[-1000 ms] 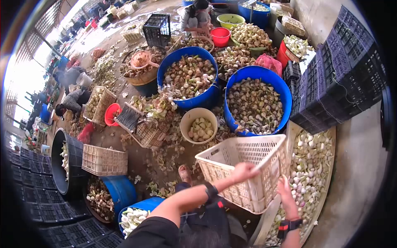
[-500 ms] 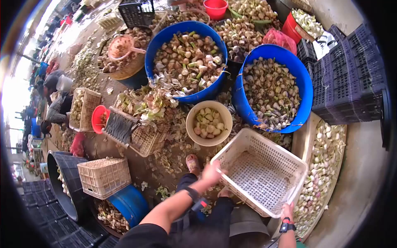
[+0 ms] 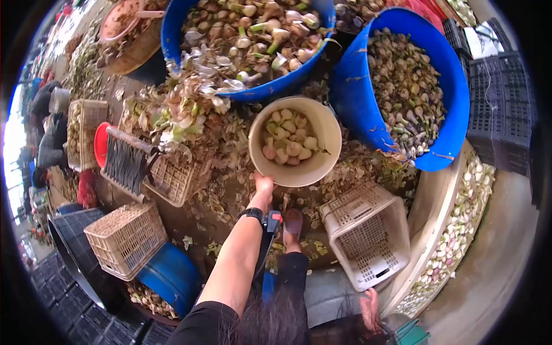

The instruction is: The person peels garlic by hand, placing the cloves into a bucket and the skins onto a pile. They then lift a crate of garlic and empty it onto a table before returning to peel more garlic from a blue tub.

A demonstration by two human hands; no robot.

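Note:
A cream bucket [image 3: 325, 146] partly filled with peeled-looking garlic bulbs [image 3: 290, 135] stands in front of me, tipped slightly. My left hand [image 3: 263, 187] is closed on its near rim, with some fingers hidden behind the wall. To the right, a whitish plastic crate [image 3: 365, 230] rests tilted, its opening turned toward me and nothing seen inside. Just below its lower corner is my right hand [image 3: 371, 310], fingers apart, holding nothing.
Two big blue tubs of garlic, the left tub [image 3: 253, 92] and the right tub [image 3: 359, 95], stand behind the bucket. A long trough of white bulbs [image 3: 454, 230] runs along the right. Leftward are a slatted crate [image 3: 126, 236] and a stool [image 3: 126, 164]. Husks litter the floor.
My left hand has left the crate and taken hold of the bucket rim. The crate has gone from both hands to a tilted rest on the right, and my right hand has come off it.

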